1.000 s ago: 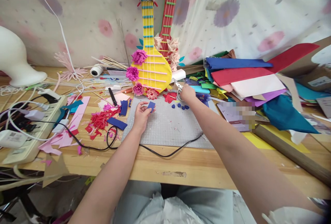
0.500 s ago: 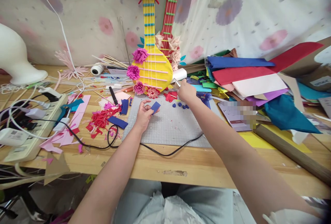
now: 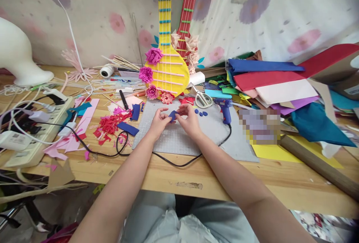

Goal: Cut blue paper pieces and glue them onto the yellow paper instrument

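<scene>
A small piece of blue crepe paper (image 3: 173,116) is pinched between both hands above the grey cutting mat (image 3: 168,142). My left hand (image 3: 159,122) grips its left side, and my right hand (image 3: 190,119) holds it from the right, fingertips close together. Scissors with pale handles (image 3: 204,101) lie just beyond my right hand. Small rounded blue pieces (image 3: 201,113) rest on the mat to the right of that hand. A blue glue gun (image 3: 225,110) stands farther right, its black cord running across the mat. Blue paper strips (image 3: 128,128) lie left of the mat.
Behind the mat leans a yellow paper lute (image 3: 171,71) with flowers, a red one behind it. Red scraps (image 3: 112,127) and a power strip (image 3: 36,149) occupy the left. Stacked coloured paper (image 3: 269,78) and a brown roll (image 3: 316,166) fill the right.
My right hand has let go of the scissors at the back of the mat and come toward me to the blue paper. The left hand has stayed nearly in place, holding the paper.
</scene>
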A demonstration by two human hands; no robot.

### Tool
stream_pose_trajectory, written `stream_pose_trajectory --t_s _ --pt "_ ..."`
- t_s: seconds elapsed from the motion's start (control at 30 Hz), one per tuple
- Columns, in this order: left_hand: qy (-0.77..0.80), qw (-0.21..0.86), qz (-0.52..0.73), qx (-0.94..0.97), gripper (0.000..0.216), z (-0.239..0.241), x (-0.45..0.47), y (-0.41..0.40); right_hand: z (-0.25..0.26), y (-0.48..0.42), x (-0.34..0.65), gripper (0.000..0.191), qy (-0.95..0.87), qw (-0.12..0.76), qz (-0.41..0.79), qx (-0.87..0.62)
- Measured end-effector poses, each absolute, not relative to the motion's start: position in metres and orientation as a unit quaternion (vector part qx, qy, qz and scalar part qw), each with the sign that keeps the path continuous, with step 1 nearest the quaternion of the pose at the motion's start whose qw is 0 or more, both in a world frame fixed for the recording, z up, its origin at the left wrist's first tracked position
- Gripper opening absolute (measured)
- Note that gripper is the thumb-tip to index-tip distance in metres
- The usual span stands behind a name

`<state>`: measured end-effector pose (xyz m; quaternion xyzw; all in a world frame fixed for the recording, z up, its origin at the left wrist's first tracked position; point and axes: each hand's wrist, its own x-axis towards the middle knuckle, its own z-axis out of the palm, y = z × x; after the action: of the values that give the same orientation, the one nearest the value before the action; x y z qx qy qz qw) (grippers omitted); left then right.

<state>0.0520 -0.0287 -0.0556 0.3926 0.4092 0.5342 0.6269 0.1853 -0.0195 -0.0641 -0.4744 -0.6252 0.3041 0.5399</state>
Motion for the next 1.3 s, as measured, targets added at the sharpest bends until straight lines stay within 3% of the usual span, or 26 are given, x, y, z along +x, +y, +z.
stream_pose_trajectory --t_s 0.17,0.3,0.43,0.57,0.7,0.83,1.3 --pt "0.438 0.633 0.507 0.388 0.029 -0.057 0.051 -0.026 -0.058 -0.029 0.190 0.019 -0.769 0.438 0.104 -0.454" --pt "0.447 0.622 0.513 0.389 0.032 -0.056 0.052 -0.026 -0.055 -0.031 0.192 0.019 -0.812 0.382 0.081 -0.435" --pt "0.445 0.614 0.520 0.394 0.037 -0.055 0.052 -0.027 -0.056 -0.032 0.194 0.024 -0.816 0.379 0.090 -0.427" --pt "0.450 0.595 0.540 0.390 0.043 -0.056 0.052 -0.025 -0.059 -0.034 0.195 0.031 -0.786 0.435 0.148 -0.413" --pt "0.469 0.561 0.563 0.386 0.042 -0.056 0.053 -0.023 -0.065 -0.029 0.193 0.024 -0.657 0.518 0.316 -0.447" --pt "0.462 0.554 0.569 0.395 0.043 -0.057 0.054 -0.022 -0.075 -0.019 0.188 0.035 -0.573 0.517 0.425 -0.473" --pt "0.455 0.574 0.569 0.374 0.050 -0.057 0.056 -0.019 -0.076 -0.016 0.182 0.044 -0.540 0.531 0.479 -0.444"
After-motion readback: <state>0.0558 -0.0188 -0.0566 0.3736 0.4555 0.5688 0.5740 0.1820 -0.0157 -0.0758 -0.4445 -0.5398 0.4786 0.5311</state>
